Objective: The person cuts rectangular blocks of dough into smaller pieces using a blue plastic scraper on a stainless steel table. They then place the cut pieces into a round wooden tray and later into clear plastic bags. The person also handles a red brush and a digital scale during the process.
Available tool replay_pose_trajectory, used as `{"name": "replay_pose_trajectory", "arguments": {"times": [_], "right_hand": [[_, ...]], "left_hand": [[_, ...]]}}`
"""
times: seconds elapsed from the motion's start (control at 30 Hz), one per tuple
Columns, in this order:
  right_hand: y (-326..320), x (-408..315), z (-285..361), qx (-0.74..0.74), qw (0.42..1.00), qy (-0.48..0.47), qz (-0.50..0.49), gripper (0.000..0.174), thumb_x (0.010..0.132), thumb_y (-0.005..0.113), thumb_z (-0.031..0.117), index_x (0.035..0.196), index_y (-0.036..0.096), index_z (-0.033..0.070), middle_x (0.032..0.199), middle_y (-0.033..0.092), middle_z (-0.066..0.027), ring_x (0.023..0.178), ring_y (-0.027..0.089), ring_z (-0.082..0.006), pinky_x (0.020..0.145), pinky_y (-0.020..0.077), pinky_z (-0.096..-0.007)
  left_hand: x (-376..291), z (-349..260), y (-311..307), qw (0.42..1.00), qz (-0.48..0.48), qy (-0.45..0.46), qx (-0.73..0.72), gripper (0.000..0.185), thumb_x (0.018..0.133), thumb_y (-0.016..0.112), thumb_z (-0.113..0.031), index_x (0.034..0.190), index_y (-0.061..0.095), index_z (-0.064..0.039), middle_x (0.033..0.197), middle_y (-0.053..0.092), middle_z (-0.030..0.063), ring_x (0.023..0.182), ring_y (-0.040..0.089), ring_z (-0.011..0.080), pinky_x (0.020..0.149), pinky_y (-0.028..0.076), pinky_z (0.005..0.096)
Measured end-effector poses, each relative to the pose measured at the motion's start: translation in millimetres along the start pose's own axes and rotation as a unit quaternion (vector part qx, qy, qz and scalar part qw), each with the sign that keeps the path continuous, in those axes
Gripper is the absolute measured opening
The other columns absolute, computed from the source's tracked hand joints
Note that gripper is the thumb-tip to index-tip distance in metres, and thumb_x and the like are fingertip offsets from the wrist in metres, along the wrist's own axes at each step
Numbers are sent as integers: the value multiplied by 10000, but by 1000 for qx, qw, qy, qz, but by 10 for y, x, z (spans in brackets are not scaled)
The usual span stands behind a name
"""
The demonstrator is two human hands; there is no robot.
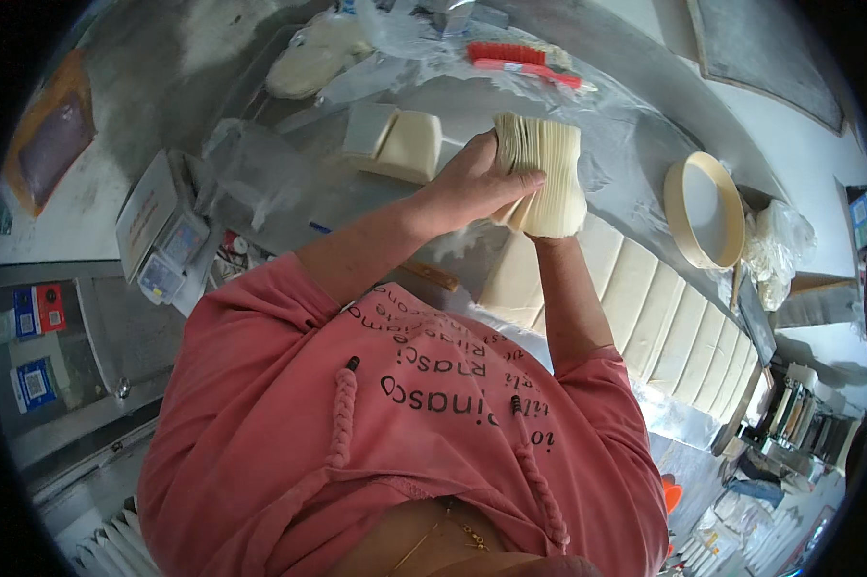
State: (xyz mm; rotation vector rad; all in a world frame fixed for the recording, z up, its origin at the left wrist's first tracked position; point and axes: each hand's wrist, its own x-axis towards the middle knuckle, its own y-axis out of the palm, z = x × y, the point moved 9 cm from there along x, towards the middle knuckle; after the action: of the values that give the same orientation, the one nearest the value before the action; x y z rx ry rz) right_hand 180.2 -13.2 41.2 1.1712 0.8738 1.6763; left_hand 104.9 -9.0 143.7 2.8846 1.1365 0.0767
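Note:
A thick stack of thin dough wrappers (549, 173) is held up over the worktable, its layers fanned along the left side. My left hand (480, 177) grips it from the left, thumb across the front edge. Most of my right hand (547, 242) is hidden behind and under the stack; its wrist shows just below, and it supports the stack from there. Below and to the right, a long row of similar wrapper stacks (642, 296) lies side by side on the table. Two more pale stacks or blocks (410, 144) sit left of my hands.
A red-bristled brush (509, 56) lies at the far side. To the right stands a round sieve-like hoop (673, 216), beside a clear plastic bag (776, 249). A wooden handle (431, 275) lies near my body. Crumpled plastic (250, 169) and a box-like device (163, 223) are left.

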Motion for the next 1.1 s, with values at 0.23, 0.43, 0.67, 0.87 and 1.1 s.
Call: {"name": "replay_pose_trajectory", "arguments": {"times": [0.23, 0.43, 0.67, 0.87, 1.1], "right_hand": [[371, 303, -668, -138, 990, -26, -8, 476, 958, 438, 299, 1361, 344, 64, 1336, 448, -104, 1203, 457, -237, 1027, 371, -369], [327, 782, -1608, -503, 856, 50, -105, 564, 922, 501, 344, 1387, 326, 77, 1373, 421, -87, 1242, 423, -235, 1052, 329, -365], [490, 1338, -2649, -780, 624, -44, -3, 642, 810, 650, 335, 1349, 394, 98, 1327, 473, -83, 1218, 457, -251, 1014, 371, -363], [579, 1530, -2935, -885, 464, -30, 23, 626, 782, 638, 386, 1321, 447, 133, 1302, 501, -76, 1210, 461, -291, 999, 378, -391], [499, 1637, -3225, -397, 887, 194, -131, 532, 798, 653, 266, 1264, 476, 81, 1232, 537, -71, 1103, 530, -195, 937, 418, -326]], "left_hand": [[-633, 56, -733, 999, -37, 13, -15, 473, 872, 632, -208, 1243, 427, 3, 1087, 568, 57, 988, 554, 127, 847, 472, 297], [-1090, 159, -2010, 987, -100, 30, 125, 405, 818, 667, -210, 1122, 527, 19, 1000, 621, 91, 890, 593, 139, 781, 478, 299], [-1593, 63, -3177, 965, -112, 11, 238, 478, 755, 674, -336, 1038, 564, 33, 920, 627, 128, 826, 605, 198, 758, 471, 328], [-1796, 132, -3621, 980, -121, -63, 146, 404, 820, 599, -292, 1067, 546, 24, 948, 612, 100, 840, 585, 162, 740, 462, 315], [-1869, 572, -3721, 967, -106, -186, -140, 540, 974, 300, -495, 1116, 576, -53, 963, 611, 47, 912, 558, 139, 814, 445, 297]]}}
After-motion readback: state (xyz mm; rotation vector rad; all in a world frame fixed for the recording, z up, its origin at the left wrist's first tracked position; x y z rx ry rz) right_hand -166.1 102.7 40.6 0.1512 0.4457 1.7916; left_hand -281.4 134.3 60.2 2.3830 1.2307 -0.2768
